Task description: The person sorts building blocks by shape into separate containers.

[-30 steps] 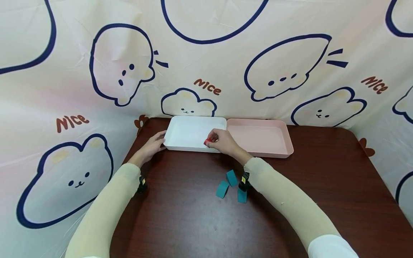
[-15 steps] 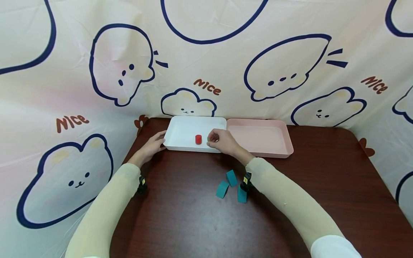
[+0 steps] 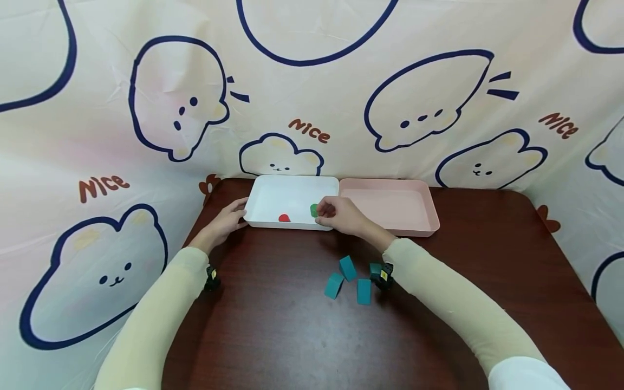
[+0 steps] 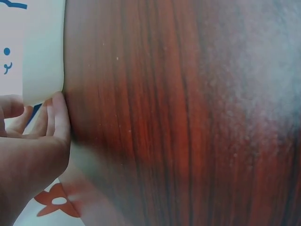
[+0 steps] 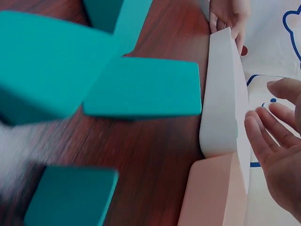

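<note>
My left hand holds the left front corner of a white tray. In the left wrist view its fingers bend around that corner. My right hand is over the right part of the white tray, with nothing between thumb and fingers in the right wrist view. Just left of its fingertips is a green block, partly covered by the hand. A small red block lies at the tray's front wall, which hides its lower part.
A pink tray adjoins the white one on the right. Several teal blocks lie on the dark wooden table below the right forearm, one partly behind the wrist camera. A patterned cloth hangs behind the trays.
The red block left my right hand and moved left and forward to the tray's front wall. The green block now shows beside the fingertips. My left hand keeps its place on the tray.
</note>
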A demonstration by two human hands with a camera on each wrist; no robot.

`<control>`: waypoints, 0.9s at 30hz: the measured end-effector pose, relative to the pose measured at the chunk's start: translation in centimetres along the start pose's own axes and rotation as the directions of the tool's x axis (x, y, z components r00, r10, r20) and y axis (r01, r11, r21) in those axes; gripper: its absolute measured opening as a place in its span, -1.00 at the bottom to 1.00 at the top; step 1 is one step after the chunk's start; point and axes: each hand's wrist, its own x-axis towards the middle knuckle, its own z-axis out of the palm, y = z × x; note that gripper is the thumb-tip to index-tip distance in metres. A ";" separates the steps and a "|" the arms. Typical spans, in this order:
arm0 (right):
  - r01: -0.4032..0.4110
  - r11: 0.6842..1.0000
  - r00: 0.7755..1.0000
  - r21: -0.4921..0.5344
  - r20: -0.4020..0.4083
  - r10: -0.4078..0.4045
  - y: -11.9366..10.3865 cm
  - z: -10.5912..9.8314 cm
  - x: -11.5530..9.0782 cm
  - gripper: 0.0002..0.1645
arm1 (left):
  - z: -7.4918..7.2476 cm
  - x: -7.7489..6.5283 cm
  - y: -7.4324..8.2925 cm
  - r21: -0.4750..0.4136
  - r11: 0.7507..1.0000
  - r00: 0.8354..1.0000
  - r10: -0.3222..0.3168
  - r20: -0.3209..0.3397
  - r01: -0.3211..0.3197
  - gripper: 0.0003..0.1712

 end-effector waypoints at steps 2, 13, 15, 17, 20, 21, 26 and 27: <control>0.002 1.000 1.000 -0.014 0.007 -0.002 0.0 -0.3 -0.4 -0.67 | -0.1 0.0 0.0 0.003 1.000 1.000 -0.004 -0.003 0.004 -0.35; 0.028 1.000 0.998 -0.008 0.049 -0.028 -1.1 -2.5 -3.0 -0.71 | 0.0 -0.3 0.7 0.007 1.000 1.000 -0.010 -0.013 0.010 -0.33; 0.030 1.000 0.998 0.004 0.053 -0.031 -1.3 -2.9 -3.5 -0.72 | 0.0 -0.3 0.7 0.011 1.000 1.000 -0.009 -0.023 0.009 -0.33; 0.030 1.000 0.998 0.005 0.060 -0.031 -1.6 -3.2 -4.0 -0.70 | 0.0 -0.3 0.8 0.017 1.000 0.999 -0.010 -0.040 0.011 -0.33; 0.041 0.999 0.997 -0.014 0.067 -0.040 -1.9 -3.7 -4.9 -0.68 | 0.1 -0.3 0.9 0.029 1.000 0.998 -0.008 -0.062 0.010 -0.34; 0.047 0.999 0.997 -0.026 0.067 -0.045 -1.9 -3.8 -5.2 -0.68 | 0.1 -0.2 0.9 0.033 0.999 0.998 -0.007 -0.068 0.010 -0.34; 0.066 0.995 0.997 -0.076 0.045 -0.063 -2.4 -4.7 -6.8 -0.68 | 0.3 -0.3 1.1 0.064 0.998 0.996 0.002 -0.084 0.003 -0.35; 0.065 0.995 0.997 -0.078 0.039 -0.062 -2.5 -4.9 -7.2 -0.67 | 0.3 -0.3 1.1 0.083 0.997 0.996 0.004 -0.090 0.003 -0.35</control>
